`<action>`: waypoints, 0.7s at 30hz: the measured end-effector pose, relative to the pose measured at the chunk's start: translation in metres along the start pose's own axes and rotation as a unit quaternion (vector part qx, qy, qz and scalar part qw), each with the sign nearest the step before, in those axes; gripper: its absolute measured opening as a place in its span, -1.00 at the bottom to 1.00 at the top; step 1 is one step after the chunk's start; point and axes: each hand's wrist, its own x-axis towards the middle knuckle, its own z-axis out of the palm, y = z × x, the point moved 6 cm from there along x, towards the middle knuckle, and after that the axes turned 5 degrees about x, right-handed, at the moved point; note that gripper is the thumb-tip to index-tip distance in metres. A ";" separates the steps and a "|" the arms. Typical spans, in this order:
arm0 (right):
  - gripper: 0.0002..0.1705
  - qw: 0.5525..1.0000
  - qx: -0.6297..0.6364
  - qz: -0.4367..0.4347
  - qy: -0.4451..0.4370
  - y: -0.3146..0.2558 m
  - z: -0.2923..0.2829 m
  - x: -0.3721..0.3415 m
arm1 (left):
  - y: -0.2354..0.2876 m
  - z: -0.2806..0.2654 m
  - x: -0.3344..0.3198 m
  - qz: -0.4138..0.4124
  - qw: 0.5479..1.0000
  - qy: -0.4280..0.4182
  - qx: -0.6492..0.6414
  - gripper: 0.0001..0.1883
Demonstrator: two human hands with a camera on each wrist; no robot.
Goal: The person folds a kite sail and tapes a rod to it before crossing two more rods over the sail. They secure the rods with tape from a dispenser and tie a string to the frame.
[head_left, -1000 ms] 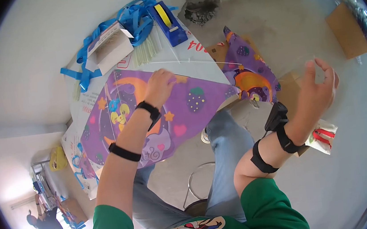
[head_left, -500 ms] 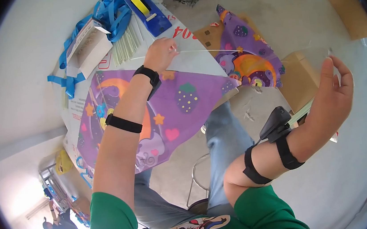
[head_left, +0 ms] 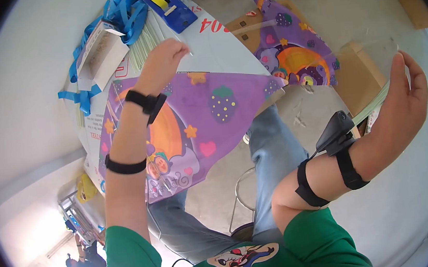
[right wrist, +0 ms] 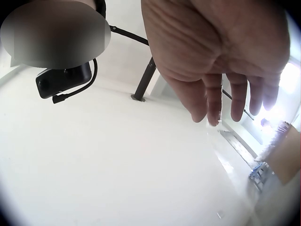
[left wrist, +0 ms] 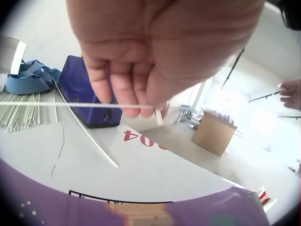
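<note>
My left hand [head_left: 161,63] is raised over the near part of the table, its thumb and fingers pinching a thin white rod [left wrist: 84,105] near one end. Beneath that forearm lies a purple printed kite [head_left: 244,99] with strawberries, stars and an orange moon, flat and hanging over the table's near edge. Out to the right, away from the table, my right hand [head_left: 405,90] is held up. Its thumb and index finger pinch a small clear strip like tape [right wrist: 215,117], barely visible; the other fingers hang loosely.
On the table [head_left: 225,46] stand a blue tape dispenser [head_left: 181,19], an open white box [head_left: 106,53], blue ribbon [head_left: 131,17] and a bundle of pale rods [head_left: 145,47]. A second purple kite [head_left: 292,36] lies beyond the edge on cardboard, beside a brown box [head_left: 356,74].
The left hand has gone up off the kite and then leftward with the rod. My right hand has moved farther out to the right, thumb and index finger now together.
</note>
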 end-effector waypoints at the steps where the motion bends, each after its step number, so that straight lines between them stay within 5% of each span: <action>1: -0.67 1.000 0.008 -0.017 -0.006 -0.001 0.001 0.000 | -0.001 0.002 -0.010 -0.035 0.996 -0.065 -0.049 -0.89; 5: -0.67 1.000 -0.001 -0.016 -0.001 -0.003 0.003 -0.001 | -0.001 0.032 -0.038 0.015 0.978 -0.195 -0.066 -0.92; 21: -0.71 1.000 -0.008 0.001 -0.023 0.002 0.011 -0.001 | -0.006 0.055 -0.035 0.023 0.983 -0.182 -0.028 -0.88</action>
